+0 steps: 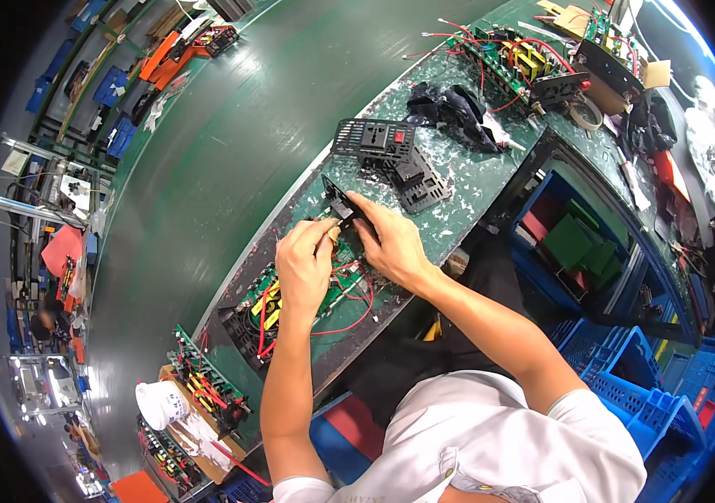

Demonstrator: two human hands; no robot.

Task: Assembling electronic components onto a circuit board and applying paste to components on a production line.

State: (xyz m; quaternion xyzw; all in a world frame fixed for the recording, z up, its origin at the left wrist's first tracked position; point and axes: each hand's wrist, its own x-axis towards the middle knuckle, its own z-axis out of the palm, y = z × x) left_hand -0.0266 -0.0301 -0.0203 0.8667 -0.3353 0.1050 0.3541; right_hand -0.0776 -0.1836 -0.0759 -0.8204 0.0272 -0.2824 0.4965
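Observation:
A green circuit board (343, 251) with yellow-wrapped parts and loose red wires lies on the bench in front of me, partly under my hands. At its far end stands a black end panel (336, 197), tilted. My right hand (394, 245) grips this panel, fingers along its right side. Close by on the left, my left hand (304, 258) is closed in a pinch over the board; a small tan bit shows at its fingertips, too little to name. Another black panel (244, 339) is at the board's near end.
Black slotted panels (374, 141), one with a socket and red switch, lie beyond my hands. Black gloves or cloth (456, 113) and more wired boards (512, 59) sit farther right. A white cup (160, 404) stands near left. Blue crates (626, 369) are at lower right.

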